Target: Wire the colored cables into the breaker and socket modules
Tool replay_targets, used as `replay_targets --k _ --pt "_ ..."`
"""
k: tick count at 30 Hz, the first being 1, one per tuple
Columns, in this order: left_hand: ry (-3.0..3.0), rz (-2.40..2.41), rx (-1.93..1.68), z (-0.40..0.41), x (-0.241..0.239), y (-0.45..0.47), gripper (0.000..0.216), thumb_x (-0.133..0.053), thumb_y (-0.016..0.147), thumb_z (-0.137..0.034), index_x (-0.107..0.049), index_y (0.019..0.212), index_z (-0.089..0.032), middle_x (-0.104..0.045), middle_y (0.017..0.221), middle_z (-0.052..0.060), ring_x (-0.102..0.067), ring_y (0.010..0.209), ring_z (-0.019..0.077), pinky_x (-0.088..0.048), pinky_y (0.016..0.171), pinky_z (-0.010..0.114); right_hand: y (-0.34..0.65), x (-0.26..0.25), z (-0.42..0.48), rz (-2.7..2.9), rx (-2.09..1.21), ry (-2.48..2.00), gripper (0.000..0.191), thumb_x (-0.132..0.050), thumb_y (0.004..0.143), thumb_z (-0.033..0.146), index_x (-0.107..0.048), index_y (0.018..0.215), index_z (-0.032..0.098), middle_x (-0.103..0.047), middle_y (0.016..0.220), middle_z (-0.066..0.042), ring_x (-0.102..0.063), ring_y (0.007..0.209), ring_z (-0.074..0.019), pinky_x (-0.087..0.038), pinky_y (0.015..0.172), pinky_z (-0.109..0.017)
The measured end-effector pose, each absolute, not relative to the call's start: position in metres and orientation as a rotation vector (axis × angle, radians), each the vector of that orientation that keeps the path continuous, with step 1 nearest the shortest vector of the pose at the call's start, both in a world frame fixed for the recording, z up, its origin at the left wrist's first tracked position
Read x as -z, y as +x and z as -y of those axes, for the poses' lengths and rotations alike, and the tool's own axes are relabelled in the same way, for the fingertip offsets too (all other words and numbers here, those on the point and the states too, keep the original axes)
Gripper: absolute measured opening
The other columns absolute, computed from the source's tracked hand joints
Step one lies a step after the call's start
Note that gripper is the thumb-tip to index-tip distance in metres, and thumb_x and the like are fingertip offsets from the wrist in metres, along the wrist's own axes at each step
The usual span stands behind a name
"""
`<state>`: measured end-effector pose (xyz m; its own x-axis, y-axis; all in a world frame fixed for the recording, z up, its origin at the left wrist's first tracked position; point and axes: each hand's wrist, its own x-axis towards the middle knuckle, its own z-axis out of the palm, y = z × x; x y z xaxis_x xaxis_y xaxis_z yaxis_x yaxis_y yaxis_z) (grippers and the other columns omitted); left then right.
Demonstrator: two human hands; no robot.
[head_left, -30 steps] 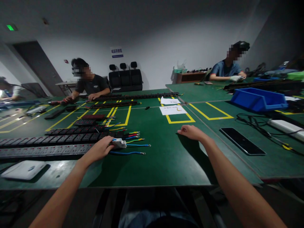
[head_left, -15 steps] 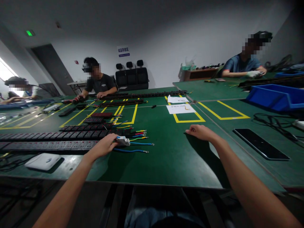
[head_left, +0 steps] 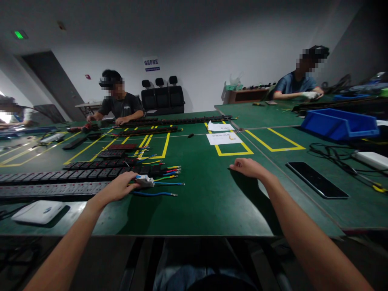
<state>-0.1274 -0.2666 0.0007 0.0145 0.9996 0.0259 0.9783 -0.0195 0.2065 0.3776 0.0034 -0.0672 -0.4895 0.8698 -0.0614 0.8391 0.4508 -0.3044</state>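
My left hand (head_left: pixel 117 188) rests on the green table (head_left: pixel 206 202), fingers closed round a small white circuit breaker (head_left: pixel 144 180) at the end of a long black power strip (head_left: pixel 51 188). Coloured wires (head_left: pixel 165 184) with ring terminals fan out to the right of the breaker. More black strips (head_left: pixel 87 174) lie behind. My right hand (head_left: pixel 247 167) lies on the table further right, fingers loosely curled, with nothing visible in it.
A white box (head_left: pixel 38 211) sits at the near left edge. A black phone (head_left: pixel 317 179) lies right, with a blue bin (head_left: pixel 339 123), cables (head_left: pixel 333 155) and a white strip (head_left: pixel 371 159) beyond. Papers (head_left: pixel 223 138) lie in yellow floor-tape squares. Three people work at the far side.
The camera view swung slightly right and back left. Both hands stayed where they were, the left still on the breaker.
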Motion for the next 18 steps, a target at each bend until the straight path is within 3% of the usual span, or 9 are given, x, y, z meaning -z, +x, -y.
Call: replay_targets --k 4,7,11,15,18 --pt "2.064 -2.134 -0.175 0.27 -0.012 -0.122 0.046 -0.059 0.086 -0.058 -0.071 0.111 -0.021 -0.075 0.113 0.011 -0.069 0.106 0.0311 -0.052 0.096 0.039 0.376 0.067 -0.003 2.595 -0.429 -1.539 0.043 -0.053 0.096 0.06 -0.071 0.091 0.021 -0.077 0.098 -0.013 -0.07 0.084 -0.0249 -0.044 0.066 -0.03" --pt "2.028 -2.101 -0.192 0.273 -0.025 -0.117 0.056 -0.062 0.085 -0.062 -0.069 0.123 -0.021 -0.075 0.119 0.009 -0.07 0.108 0.0291 -0.053 0.096 0.036 0.376 0.068 -0.003 2.597 -0.428 -1.54 0.042 -0.053 0.097 0.06 -0.07 0.091 0.022 -0.077 0.098 -0.013 -0.07 0.083 -0.0251 -0.044 0.065 -0.031" --pt "2.083 -2.117 -0.276 0.261 -0.042 -0.105 0.058 -0.056 0.089 -0.067 -0.07 0.121 -0.021 -0.075 0.117 0.009 -0.07 0.106 0.0274 -0.054 0.092 0.034 0.377 0.068 -0.003 2.608 -0.418 -1.54 0.042 -0.052 0.097 0.06 -0.069 0.09 0.022 -0.076 0.097 -0.013 -0.07 0.083 -0.0255 -0.043 0.065 -0.032" --pt "2.236 -2.119 -0.2 0.223 -0.051 -0.096 0.044 -0.045 0.097 -0.05 -0.073 0.112 -0.019 -0.076 0.114 0.01 -0.07 0.107 0.027 -0.053 0.095 0.035 0.376 0.068 -0.003 2.607 -0.418 -1.542 0.041 -0.052 0.097 0.059 -0.068 0.09 0.022 -0.075 0.096 -0.012 -0.069 0.083 -0.025 -0.042 0.064 -0.032" --pt "2.206 -2.089 0.026 0.192 -0.052 -0.099 0.038 -0.051 0.089 -0.032 -0.073 0.116 -0.018 -0.075 0.122 0.01 -0.069 0.113 0.0262 -0.051 0.1 0.034 0.376 0.068 -0.003 2.602 -0.416 -1.536 0.042 -0.052 0.096 0.059 -0.069 0.091 0.021 -0.075 0.095 -0.012 -0.069 0.082 -0.0253 -0.042 0.063 -0.032"
